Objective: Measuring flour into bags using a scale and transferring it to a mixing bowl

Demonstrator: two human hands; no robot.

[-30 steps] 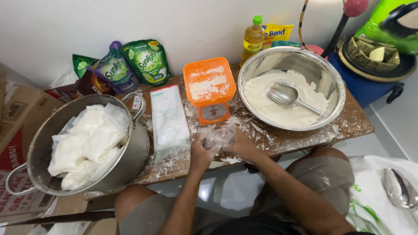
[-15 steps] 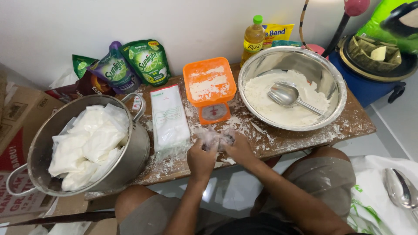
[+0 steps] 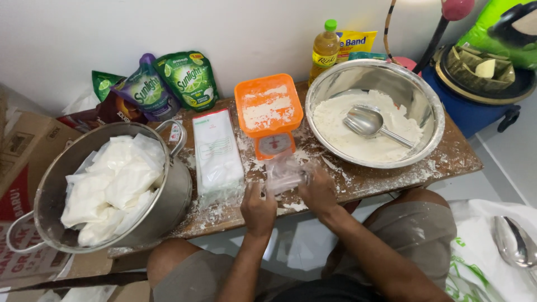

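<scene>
Floury table [image 3: 386,178], 2 hands [image 3: 288,196] pinching clear plastic bag [image 3: 284,173]

This looks like a home kitchen corner set up for small-scale food packing. A low wooden worktop [image 3: 447,162], dusted with white powder, stands against a plain white wall [image 3: 112,33]. On it sit a steel bowl [image 3: 430,106] of flour with a spoon [image 3: 369,122], an orange kitchen scale [image 3: 268,112] and a stack of clear bags [image 3: 215,151]. Beside it, a big steel pot [image 3: 173,196] holds filled white bags. Dish-soap pouches [image 3: 168,84] and a bottle of cooking oil [image 3: 325,47] lean at the wall. Cardboard boxes [image 3: 22,151] and a blue lidded bucket [image 3: 475,106] stand on the tiled floor.
</scene>
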